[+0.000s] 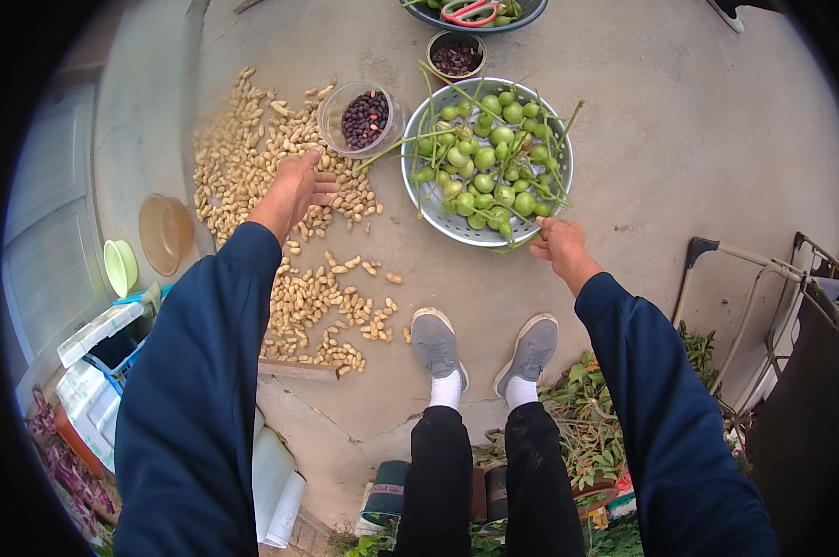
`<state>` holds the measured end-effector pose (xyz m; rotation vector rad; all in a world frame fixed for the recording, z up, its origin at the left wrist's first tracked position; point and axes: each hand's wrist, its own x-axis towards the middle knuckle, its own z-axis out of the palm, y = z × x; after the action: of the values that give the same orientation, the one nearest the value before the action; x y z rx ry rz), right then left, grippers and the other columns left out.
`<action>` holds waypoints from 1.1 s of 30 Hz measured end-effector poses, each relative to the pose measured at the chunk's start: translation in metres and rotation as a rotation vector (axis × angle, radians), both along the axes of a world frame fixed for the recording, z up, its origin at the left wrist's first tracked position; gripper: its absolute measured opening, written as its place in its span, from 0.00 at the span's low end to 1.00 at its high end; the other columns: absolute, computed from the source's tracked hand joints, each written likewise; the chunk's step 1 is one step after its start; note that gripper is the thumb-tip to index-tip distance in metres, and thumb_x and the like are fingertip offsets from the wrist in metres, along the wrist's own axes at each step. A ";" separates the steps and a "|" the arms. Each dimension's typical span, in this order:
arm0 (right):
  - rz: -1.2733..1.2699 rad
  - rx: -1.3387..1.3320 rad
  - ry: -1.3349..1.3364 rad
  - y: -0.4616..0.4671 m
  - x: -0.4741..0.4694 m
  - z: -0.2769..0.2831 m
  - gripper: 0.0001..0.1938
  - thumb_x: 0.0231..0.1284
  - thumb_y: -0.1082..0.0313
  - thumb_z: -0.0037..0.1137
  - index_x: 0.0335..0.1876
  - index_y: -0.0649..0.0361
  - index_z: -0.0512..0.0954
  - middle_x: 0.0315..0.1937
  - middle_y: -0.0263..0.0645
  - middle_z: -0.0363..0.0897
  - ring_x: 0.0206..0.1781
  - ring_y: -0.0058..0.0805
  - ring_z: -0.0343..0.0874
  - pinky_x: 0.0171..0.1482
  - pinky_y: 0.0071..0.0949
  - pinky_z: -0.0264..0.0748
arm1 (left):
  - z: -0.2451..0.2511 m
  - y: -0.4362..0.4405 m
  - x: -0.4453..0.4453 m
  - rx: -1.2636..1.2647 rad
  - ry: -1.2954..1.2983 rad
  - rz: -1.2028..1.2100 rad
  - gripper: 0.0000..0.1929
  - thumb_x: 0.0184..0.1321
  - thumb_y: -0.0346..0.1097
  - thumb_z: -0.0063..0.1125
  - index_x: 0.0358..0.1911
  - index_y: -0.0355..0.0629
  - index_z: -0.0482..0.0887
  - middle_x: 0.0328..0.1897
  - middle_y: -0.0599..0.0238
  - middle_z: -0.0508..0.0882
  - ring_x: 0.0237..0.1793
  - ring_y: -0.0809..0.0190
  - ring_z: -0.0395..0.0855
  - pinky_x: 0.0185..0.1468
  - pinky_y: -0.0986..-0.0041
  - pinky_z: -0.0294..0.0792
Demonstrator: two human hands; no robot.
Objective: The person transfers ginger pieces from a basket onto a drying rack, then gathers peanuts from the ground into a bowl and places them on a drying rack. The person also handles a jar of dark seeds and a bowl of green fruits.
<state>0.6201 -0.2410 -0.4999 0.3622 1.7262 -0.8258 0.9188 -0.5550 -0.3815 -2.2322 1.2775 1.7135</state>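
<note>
A perforated metal colander (448,218) on the concrete floor holds many small green gourds (484,158) with long stalks. My right hand (562,245) is at its lower right rim, fingertips close to the edge and a green stalk; whether they grip is unclear. My left hand (295,189), fingers apart and holding nothing, hovers over a spread of unshelled peanuts (235,163). Just beyond it, a clear plastic tub (331,120) contains dark purple kernels (365,120) with a few reddish ones.
Behind the colander stand a small bowl of dark pieces (455,58) and a basin (510,26) with red-handled scissors (469,11). A wooden strip (299,370) borders the nearer peanuts. Plastic bowls (164,233) are at left, a metal frame (733,254) at right, and potted plants (590,418) near my legs.
</note>
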 end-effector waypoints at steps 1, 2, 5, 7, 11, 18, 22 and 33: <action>0.024 0.014 -0.015 -0.002 0.002 -0.006 0.14 0.68 0.67 0.63 0.48 0.70 0.78 0.42 0.48 0.84 0.30 0.36 0.86 0.30 0.35 0.88 | -0.007 -0.002 -0.006 0.013 0.013 0.007 0.31 0.79 0.52 0.44 0.70 0.30 0.66 0.61 0.35 0.82 0.45 0.53 0.88 0.43 0.65 0.81; -0.012 -0.004 -0.049 -0.004 0.004 -0.012 0.10 0.68 0.67 0.61 0.45 0.67 0.78 0.39 0.47 0.84 0.26 0.34 0.84 0.27 0.35 0.88 | -0.014 -0.003 -0.011 0.040 0.022 0.017 0.31 0.79 0.52 0.43 0.70 0.29 0.65 0.62 0.35 0.81 0.47 0.52 0.88 0.45 0.65 0.81; 0.026 0.033 -0.137 -0.003 0.002 -0.025 0.09 0.65 0.71 0.61 0.44 0.67 0.78 0.33 0.43 0.82 0.26 0.34 0.84 0.26 0.36 0.86 | -0.030 -0.008 -0.016 0.054 0.207 0.077 0.30 0.80 0.51 0.41 0.70 0.29 0.64 0.61 0.35 0.82 0.50 0.50 0.87 0.49 0.62 0.80; -0.016 0.009 -0.127 -0.001 0.004 -0.033 0.06 0.64 0.76 0.56 0.44 0.66 0.78 0.32 0.42 0.83 0.25 0.33 0.83 0.26 0.35 0.86 | -0.039 -0.007 -0.017 0.023 0.156 0.074 0.27 0.79 0.48 0.41 0.66 0.29 0.67 0.56 0.38 0.84 0.46 0.52 0.88 0.44 0.66 0.83; -0.149 -0.114 -0.110 0.015 -0.001 -0.034 0.06 0.61 0.79 0.55 0.43 0.67 0.78 0.31 0.43 0.83 0.24 0.33 0.83 0.25 0.35 0.85 | -0.042 -0.005 -0.024 -0.056 0.104 -0.001 0.20 0.76 0.40 0.43 0.58 0.26 0.71 0.49 0.41 0.86 0.41 0.53 0.89 0.39 0.70 0.86; -0.129 -0.011 -0.038 0.083 -0.031 -0.023 0.09 0.61 0.80 0.48 0.45 0.64 0.76 0.29 0.39 0.80 0.22 0.33 0.80 0.25 0.37 0.83 | -0.014 0.042 -0.026 -0.101 0.134 -0.028 0.16 0.67 0.31 0.43 0.49 0.25 0.79 0.39 0.47 0.88 0.30 0.57 0.89 0.30 0.72 0.84; -0.158 0.084 0.018 0.140 -0.056 -0.023 0.08 0.61 0.79 0.47 0.43 0.62 0.77 0.28 0.38 0.79 0.18 0.33 0.77 0.23 0.37 0.81 | 0.001 0.092 -0.026 -0.096 0.124 -0.059 0.17 0.65 0.30 0.43 0.51 0.25 0.80 0.36 0.50 0.88 0.26 0.59 0.87 0.25 0.73 0.80; -0.216 0.351 0.223 0.285 -0.118 -0.024 0.02 0.62 0.80 0.53 0.34 0.64 0.76 0.25 0.41 0.79 0.21 0.32 0.76 0.20 0.33 0.65 | -0.032 0.240 -0.037 -0.193 0.060 -0.589 0.17 0.61 0.30 0.52 0.51 0.25 0.77 0.31 0.38 0.86 0.31 0.41 0.88 0.36 0.55 0.79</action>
<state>0.5017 0.0443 -0.5238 0.7255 2.0724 -0.7344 0.8815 -0.3155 -0.4133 -1.6324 1.9343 1.4810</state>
